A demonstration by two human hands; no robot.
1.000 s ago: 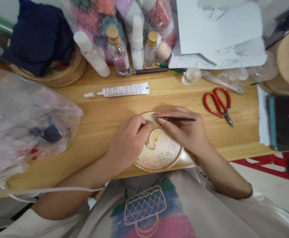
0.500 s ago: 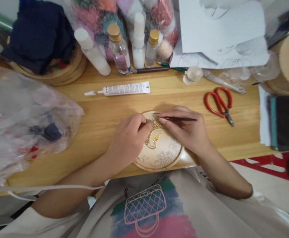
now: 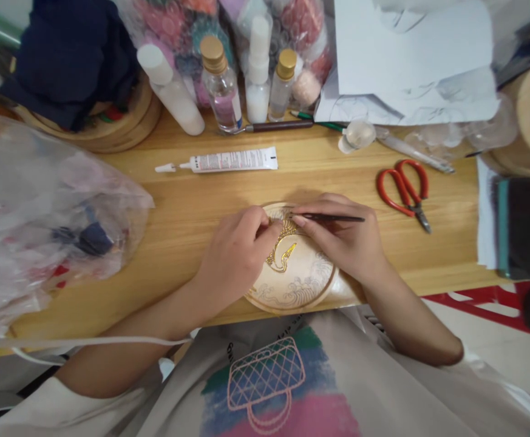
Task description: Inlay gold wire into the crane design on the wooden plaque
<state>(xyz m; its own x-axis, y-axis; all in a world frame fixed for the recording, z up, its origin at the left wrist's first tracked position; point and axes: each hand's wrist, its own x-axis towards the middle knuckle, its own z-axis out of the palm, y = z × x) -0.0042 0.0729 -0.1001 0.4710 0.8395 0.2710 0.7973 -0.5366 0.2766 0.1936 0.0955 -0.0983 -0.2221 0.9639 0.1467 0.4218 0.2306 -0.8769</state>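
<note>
A round wooden plaque (image 3: 298,280) lies at the table's near edge, with pencilled waves and a gold wire crane (image 3: 283,249) on it. My left hand (image 3: 235,258) rests on the plaque's left side, its fingers pinched together at the crane's upper part; what they pinch is too small to make out. My right hand (image 3: 344,240) lies over the plaque's upper right and grips a thin dark tool (image 3: 331,217), whose tip meets the crane near my left fingertips.
A glue tube (image 3: 228,161) lies behind the plaque, red scissors (image 3: 405,188) to the right. Bottles (image 3: 221,88), paper sheets (image 3: 410,60) and wooden discs line the back. A crumpled plastic bag (image 3: 41,212) fills the left; a dark phone (image 3: 522,224) sits far right.
</note>
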